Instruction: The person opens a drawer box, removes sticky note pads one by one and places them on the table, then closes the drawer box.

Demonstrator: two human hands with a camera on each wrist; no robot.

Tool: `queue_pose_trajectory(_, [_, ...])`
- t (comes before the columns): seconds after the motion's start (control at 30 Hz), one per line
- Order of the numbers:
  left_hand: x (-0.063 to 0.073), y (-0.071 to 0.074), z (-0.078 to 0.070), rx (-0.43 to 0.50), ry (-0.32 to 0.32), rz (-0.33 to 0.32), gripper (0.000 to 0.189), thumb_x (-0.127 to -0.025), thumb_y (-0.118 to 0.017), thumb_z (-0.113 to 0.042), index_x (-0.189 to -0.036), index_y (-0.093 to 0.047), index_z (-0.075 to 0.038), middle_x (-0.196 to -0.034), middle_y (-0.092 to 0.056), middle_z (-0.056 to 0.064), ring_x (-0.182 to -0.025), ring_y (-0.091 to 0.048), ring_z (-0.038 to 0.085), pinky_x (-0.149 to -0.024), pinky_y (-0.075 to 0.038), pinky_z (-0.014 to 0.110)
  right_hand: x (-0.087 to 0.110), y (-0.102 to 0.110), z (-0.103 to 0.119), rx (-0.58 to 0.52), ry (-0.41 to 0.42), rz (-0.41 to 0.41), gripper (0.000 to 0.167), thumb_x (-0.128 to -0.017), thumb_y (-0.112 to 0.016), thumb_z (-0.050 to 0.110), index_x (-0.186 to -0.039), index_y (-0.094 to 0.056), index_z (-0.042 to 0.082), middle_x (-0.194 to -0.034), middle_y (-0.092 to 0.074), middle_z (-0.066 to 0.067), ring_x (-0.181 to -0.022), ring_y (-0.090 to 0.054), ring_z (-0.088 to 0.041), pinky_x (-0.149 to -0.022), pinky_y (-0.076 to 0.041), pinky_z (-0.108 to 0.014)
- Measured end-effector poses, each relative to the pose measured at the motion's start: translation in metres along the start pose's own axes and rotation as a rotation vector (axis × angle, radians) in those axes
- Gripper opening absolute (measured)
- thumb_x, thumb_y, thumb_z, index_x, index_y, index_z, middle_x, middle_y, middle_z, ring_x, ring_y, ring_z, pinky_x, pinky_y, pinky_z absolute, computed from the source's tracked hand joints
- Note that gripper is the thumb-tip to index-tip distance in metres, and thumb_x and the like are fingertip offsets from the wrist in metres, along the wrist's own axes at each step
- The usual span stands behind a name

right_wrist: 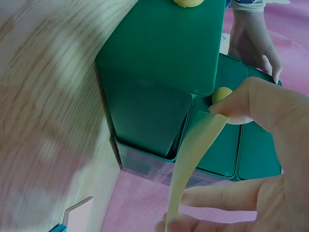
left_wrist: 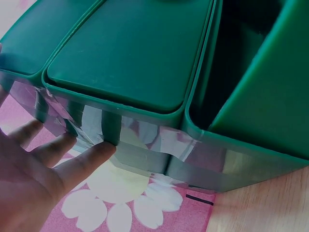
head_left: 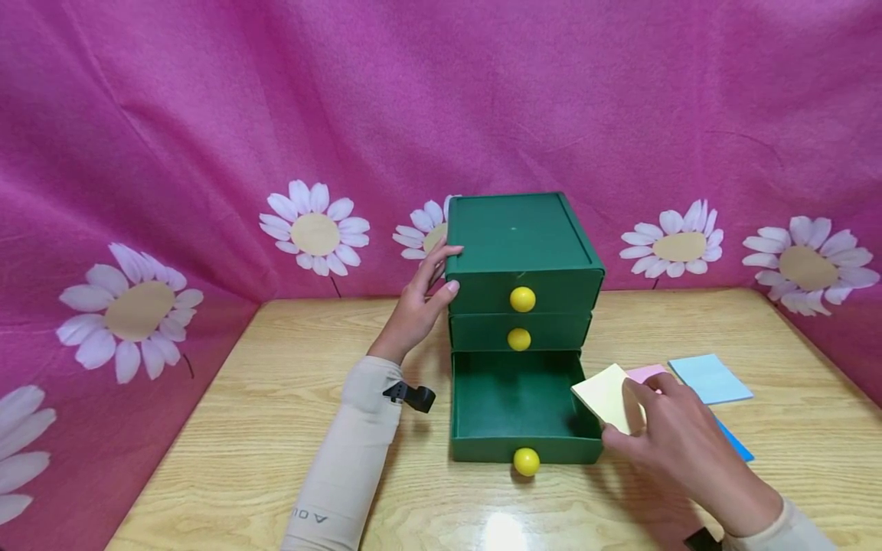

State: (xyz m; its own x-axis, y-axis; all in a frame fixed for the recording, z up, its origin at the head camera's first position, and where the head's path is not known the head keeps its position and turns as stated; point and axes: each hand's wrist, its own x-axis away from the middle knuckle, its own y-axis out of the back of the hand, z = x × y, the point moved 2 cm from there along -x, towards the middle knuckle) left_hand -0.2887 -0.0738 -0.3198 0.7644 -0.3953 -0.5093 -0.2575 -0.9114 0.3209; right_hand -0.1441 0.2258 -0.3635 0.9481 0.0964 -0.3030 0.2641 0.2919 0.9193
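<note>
A green three-drawer box [head_left: 521,229] with yellow knobs stands on the table. Its bottom drawer [head_left: 517,398] is pulled out and bare inside; the upper two are closed. My left hand [head_left: 416,306] rests with spread fingers against the box's left side, near the top; the left wrist view shows fingertips [left_wrist: 108,147] at that side wall. In my right hand [head_left: 678,428] is a pale yellow sticky-note pad [head_left: 609,396], pinched between thumb and fingers at the drawer's right edge. From the right wrist, the pad [right_wrist: 193,154] looks slightly bent.
Right of the drawer lie a light blue sticky-note pad [head_left: 711,378], a pink pad [head_left: 646,373] and a darker blue pad [head_left: 734,440], the last two partly hidden by my right hand. Behind the wooden table [head_left: 276,428] hangs a pink cloth [head_left: 441,92] with daisies.
</note>
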Motion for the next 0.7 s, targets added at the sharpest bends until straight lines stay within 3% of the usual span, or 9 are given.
queue_pose_trajectory(0.07, [0.002,0.0,-0.01,0.002,0.005,0.007,0.049,-0.098,-0.048,-0.016,-0.146,-0.036,-0.014,-0.161,-0.015,0.007,-0.142,-0.028,0.027,-0.114,-0.026,0.043,0.0,0.0,-0.001,0.008,0.0,-0.002,0.055,-0.067,-0.08,0.038,-0.102,-0.066,-0.002,-0.097,-0.057,-0.018,-0.078,-0.052,-0.03,-0.057,-0.045,-0.039])
queue_pose_trajectory(0.13, [0.002,0.001,-0.009,0.005,0.005,0.007,0.049,-0.098,-0.048,-0.016,-0.146,-0.036,-0.013,-0.161,-0.015,0.007,-0.142,-0.028,0.028,-0.114,-0.026,0.044,0.001,0.0,-0.002,0.012,0.002,-0.004,0.053,-0.067,-0.08,0.038,-0.099,-0.065,-0.001,-0.094,-0.057,-0.017,-0.076,-0.052,-0.03,-0.056,-0.043,-0.038])
queue_pose_trajectory(0.4, [-0.004,0.0,0.025,0.002,-0.003,-0.008,0.049,-0.099,-0.05,-0.024,-0.145,-0.037,-0.034,-0.16,-0.016,-0.01,-0.142,-0.029,0.016,-0.114,-0.026,0.043,0.003,0.0,-0.009,0.024,0.009,-0.001,0.04,-0.067,-0.078,0.037,-0.082,-0.057,0.007,-0.085,-0.056,-0.017,-0.068,-0.05,-0.029,-0.051,-0.039,-0.036])
queue_pose_trajectory(0.6, [-0.004,0.0,0.027,0.005,-0.016,-0.011,0.048,-0.098,-0.05,-0.028,-0.144,-0.038,-0.037,-0.159,-0.017,-0.015,-0.141,-0.029,0.013,-0.113,-0.027,0.045,0.003,0.0,-0.015,0.011,-0.021,0.032,0.05,-0.07,-0.077,0.036,-0.1,-0.062,-0.001,-0.087,-0.056,-0.022,-0.074,-0.054,-0.035,-0.054,-0.043,-0.046])
queue_pose_trajectory(0.7, [-0.005,0.0,0.025,-0.001,-0.003,-0.011,0.048,-0.099,-0.049,-0.026,-0.144,-0.038,-0.035,-0.159,-0.016,-0.013,-0.141,-0.029,0.013,-0.113,-0.028,0.041,0.003,0.0,-0.015,0.011,-0.033,0.049,0.047,-0.071,-0.077,0.036,-0.099,-0.061,0.002,-0.084,-0.055,-0.019,-0.076,-0.054,-0.035,-0.053,-0.043,-0.044])
